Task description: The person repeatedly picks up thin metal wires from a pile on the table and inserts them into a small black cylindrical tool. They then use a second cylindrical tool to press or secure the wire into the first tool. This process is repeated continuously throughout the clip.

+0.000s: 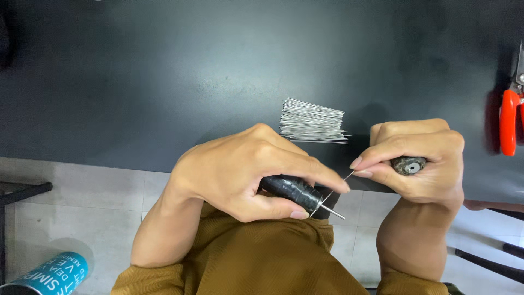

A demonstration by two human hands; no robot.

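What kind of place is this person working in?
Probably a small workshop or craft bench. A dark worktable holds a bundle of cut thin wires and red-handled cutters, and the hands hold a black tool and a single wire. The floor is pale tile.

The work surface is a dark, matte tabletop [164, 71] filling the upper part of the view, with its front edge running across the middle. Below the edge lies a floor of pale grey tiles [82, 207] with thin joints. A dark furniture leg or bar [24, 192] projects from the left. More dark bars [491, 262] cross the floor at lower right. Lighting is even, with soft shadows.
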